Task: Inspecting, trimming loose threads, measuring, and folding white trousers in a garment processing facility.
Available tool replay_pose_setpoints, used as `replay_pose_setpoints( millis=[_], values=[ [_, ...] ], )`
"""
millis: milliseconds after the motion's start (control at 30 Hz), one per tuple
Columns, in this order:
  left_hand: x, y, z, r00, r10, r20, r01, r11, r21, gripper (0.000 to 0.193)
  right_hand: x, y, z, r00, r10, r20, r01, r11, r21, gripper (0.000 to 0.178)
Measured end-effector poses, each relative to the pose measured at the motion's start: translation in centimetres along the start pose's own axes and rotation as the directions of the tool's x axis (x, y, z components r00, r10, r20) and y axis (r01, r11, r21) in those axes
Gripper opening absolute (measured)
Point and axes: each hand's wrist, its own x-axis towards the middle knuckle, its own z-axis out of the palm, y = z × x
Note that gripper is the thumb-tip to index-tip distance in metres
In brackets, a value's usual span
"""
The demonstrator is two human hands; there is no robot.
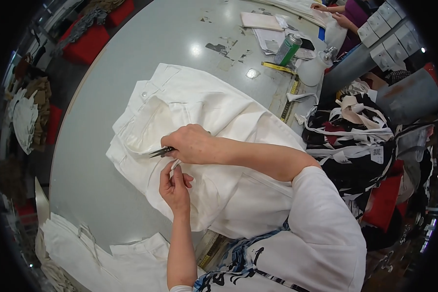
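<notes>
White trousers (214, 102) are spread in folds over the grey table (117, 92), their waistband at the upper left. My right hand (192, 143) is closed around dark-bladed thread snips (161, 152), which point left over the trousers. Just below it, my left hand (176, 189) pinches a narrow white edge of the cloth between thumb and fingers. The two hands are close together at the middle of the garment. The snips' handle is mostly hidden inside my right hand.
More white garments (107, 267) lie at the lower left. Toward the back right are a green spray can (288, 49), a white spray bottle (314, 70), papers and a yellow tape measure (279, 67). A black bag (348, 141) of scraps stands right; another person's hands (343, 20) work farther off.
</notes>
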Motion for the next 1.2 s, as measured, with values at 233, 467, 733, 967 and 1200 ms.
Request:
replay_pose_setpoints(
  millis=[233,467,733,967,1200],
  values=[
    [-0.5,0.2,1.0,0.955,0.298,-0.009,-0.295,0.939,-0.178,0.013,-2.4,-0.5,-1.2,0.998,-0.047,0.05,0.04,0.99,0.138,0.015],
    [-1.9,1.2,1.3,0.941,0.301,-0.155,-0.327,0.925,-0.193,0.013,-3.1,-1.8,-2.2,0.993,-0.106,0.042,0.096,0.977,0.19,0.017],
    [-2.0,0.6,0.4,0.922,0.341,-0.183,-0.34,0.94,0.035,0.019,-3.4,-1.6,-1.1,0.991,-0.135,-0.021,0.137,0.976,0.17,0.018],
    [-1.5,0.1,0.8,0.89,0.385,-0.245,-0.401,0.916,-0.017,0.024,-3.2,-2.0,-0.3,0.99,-0.126,-0.068,0.13,0.99,0.063,0.019],
    [-1.6,-0.4,-0.1,0.897,0.432,-0.092,-0.407,0.89,0.206,0.025,-3.3,-1.9,0.2,0.997,-0.062,0.055,0.064,0.997,-0.044,0.017]
  ],
)
